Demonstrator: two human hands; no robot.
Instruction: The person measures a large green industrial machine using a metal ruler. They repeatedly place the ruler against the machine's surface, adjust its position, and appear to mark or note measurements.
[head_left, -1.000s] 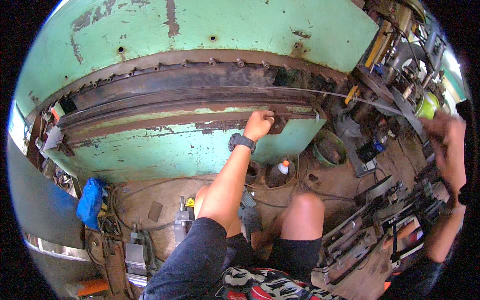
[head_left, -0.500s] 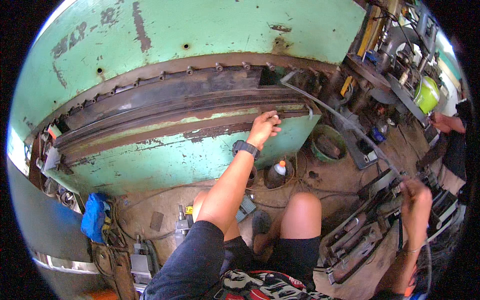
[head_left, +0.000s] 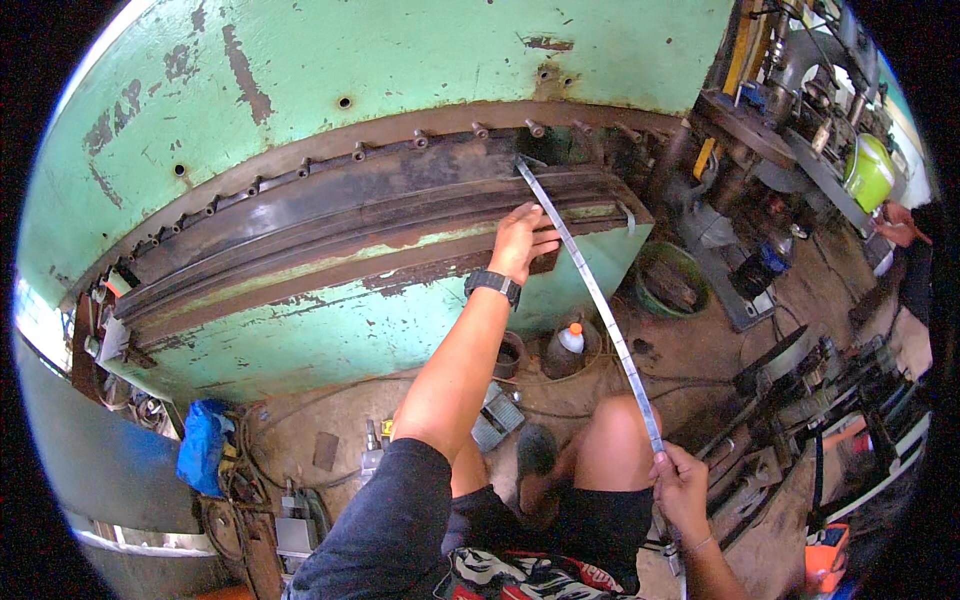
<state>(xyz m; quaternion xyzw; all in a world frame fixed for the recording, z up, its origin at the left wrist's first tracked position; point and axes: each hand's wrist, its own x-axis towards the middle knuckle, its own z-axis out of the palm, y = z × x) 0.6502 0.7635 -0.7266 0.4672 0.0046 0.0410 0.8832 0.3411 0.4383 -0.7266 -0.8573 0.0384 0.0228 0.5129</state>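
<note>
A long, narrow metal strip [head_left: 604, 305] slants from my right hand up to the dark bending edge of a green press machine [head_left: 370, 310]. Its far tip looks bent. My right hand [head_left: 682, 488] grips the near end, above my right knee. On the machine's lower ledge [head_left: 400, 243] rests my left hand [head_left: 518, 243], a dark watch on its wrist. Its fingers are apart and reach toward the strip's left side; whether they touch it I cannot tell.
A green bucket [head_left: 672, 285] stands right of the machine. A bottle with an orange cap [head_left: 572, 338] and a foot pedal [head_left: 496, 417] are on the floor near my legs. Metal machinery [head_left: 775, 430] fills the right side. At the far right is another person's hand [head_left: 900, 225].
My right hand has come left and nearer to my knee, bringing the strip with it. The strip now lies beside my left hand, whose fingers have spread more.
</note>
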